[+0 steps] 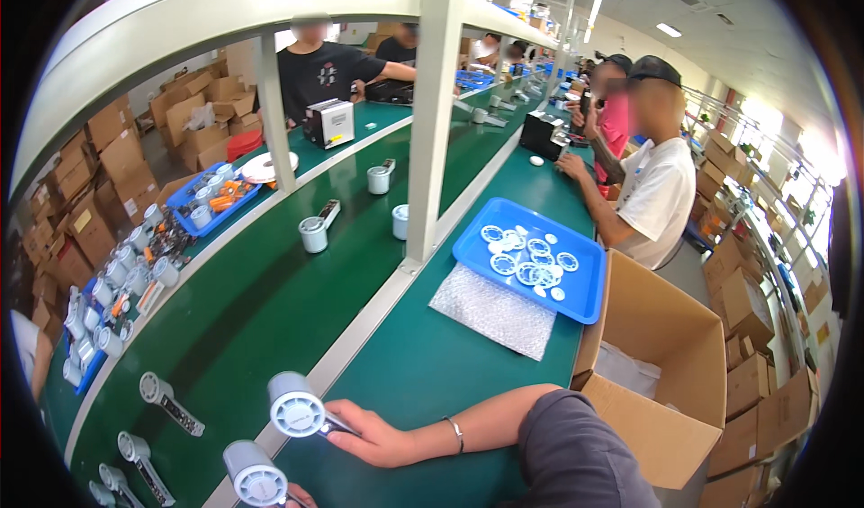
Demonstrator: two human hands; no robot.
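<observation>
Near the bottom centre, my right hand (376, 438) is closed around the handle of a pale grey hair dryer (297, 407). Its round, slotted end cap faces me. Only a little of my left hand (301, 497) shows at the lower edge, its fingers at the handle of a second hair dryer (255, 474). Both dryers are at the metal rail between the green belt and the green worktop. Beyond my right hand, a blue tray (576, 303) holds several white slotted rings and small white discs. It partly rests on a sheet of bubble wrap (495, 314).
An open cardboard box (661, 418) stands right of the worktop. More hair dryers (313, 234) lie along the green belt (270, 328). A white post (436, 121) rises beside it. Piled dryer parts (117, 283) line the far side. A person in white (661, 175) works ahead right.
</observation>
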